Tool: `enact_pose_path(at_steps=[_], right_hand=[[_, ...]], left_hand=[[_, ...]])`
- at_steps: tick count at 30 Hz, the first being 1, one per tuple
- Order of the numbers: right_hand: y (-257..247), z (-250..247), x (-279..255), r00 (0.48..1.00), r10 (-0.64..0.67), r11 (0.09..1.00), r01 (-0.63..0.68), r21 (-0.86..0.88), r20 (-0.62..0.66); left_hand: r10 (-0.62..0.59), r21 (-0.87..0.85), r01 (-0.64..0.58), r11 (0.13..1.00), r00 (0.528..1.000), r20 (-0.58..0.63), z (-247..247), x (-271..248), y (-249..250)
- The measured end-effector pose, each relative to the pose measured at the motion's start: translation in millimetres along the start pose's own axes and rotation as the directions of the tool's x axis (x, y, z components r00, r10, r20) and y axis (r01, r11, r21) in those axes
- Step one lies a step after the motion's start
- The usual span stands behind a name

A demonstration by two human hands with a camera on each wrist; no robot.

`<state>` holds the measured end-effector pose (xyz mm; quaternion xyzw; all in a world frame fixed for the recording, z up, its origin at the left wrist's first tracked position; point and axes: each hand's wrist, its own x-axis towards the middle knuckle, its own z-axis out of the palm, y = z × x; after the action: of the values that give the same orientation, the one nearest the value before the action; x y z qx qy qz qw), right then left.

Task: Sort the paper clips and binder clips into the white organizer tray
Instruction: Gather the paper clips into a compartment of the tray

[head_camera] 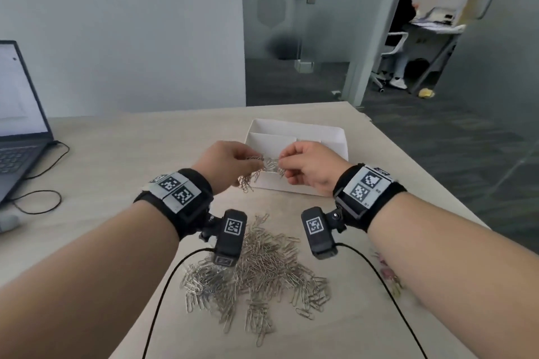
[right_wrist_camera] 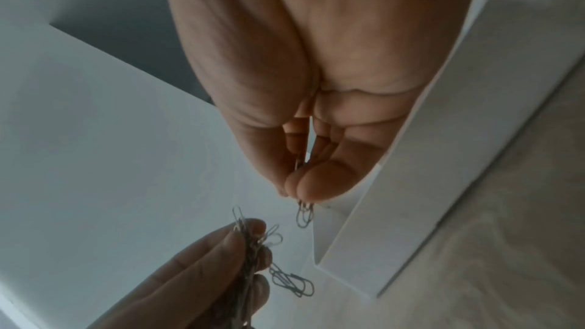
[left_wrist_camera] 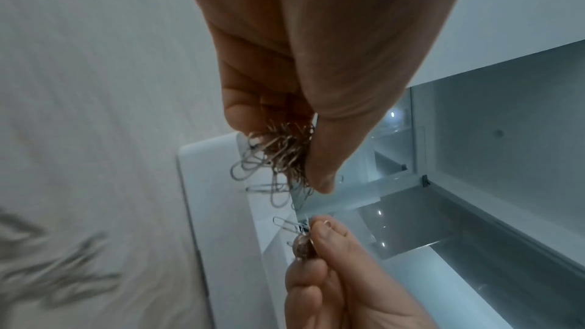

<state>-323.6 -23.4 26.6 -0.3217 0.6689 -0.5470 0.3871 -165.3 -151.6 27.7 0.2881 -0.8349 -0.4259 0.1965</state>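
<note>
Above one white tray (head_camera: 338, 137), two hands each pinch a tangled paper clips bunch (head_camera: 269, 165).

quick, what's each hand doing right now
Left hand: closed, gripping a tangled bunch of paper clips above the white tray.
Right hand: closed, pinching a few paper clips at its fingertips.

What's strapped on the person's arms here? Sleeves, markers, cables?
No sleeves; both forearms are bare. Each wrist wears a black band topped with white plates printed with black-and-white square codes. A small black camera hangs under each wrist, tagged with its own code, trailing a black cable.
</note>
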Motion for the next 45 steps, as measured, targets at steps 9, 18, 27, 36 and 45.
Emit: enact_pose_path(at_steps=[9,18,27,36,45], right_hand=[[-1.5,10.4,43.8,0.974,-0.099,0.978,0.057,-0.201,-0.206],[10.6,-8.7,30.9,0.972,-0.144,0.938,0.075,-0.337,-0.184],[24.3,-36.1,-4.5,0.993,-0.117,0.469,0.026,-0.883,-0.032],[27.7,-8.1,-3.8,0.993,-0.114,0.407,0.028,-0.913,-0.020],[23.1,46.6,-6.6,0.975,-0.201,0.326,0.155,-0.933,0.092]], left_hand=[[-0.073,-0.063,0.065,0.996,0.989,-0.130,14.6,61.4,6.4],[0.045,0.267,-0.028,0.963,0.997,-0.058,29.9,55.2,3.6],[0.022,0.658,-0.124,0.743,0.987,0.162,23.2,26.5,-12.3],[0.011,0.746,-0.102,0.658,0.992,0.126,-4.6,-22.3,-28.7],[-0.058,0.737,-0.014,0.675,0.996,0.072,-41.2,-76.8,-54.9]])
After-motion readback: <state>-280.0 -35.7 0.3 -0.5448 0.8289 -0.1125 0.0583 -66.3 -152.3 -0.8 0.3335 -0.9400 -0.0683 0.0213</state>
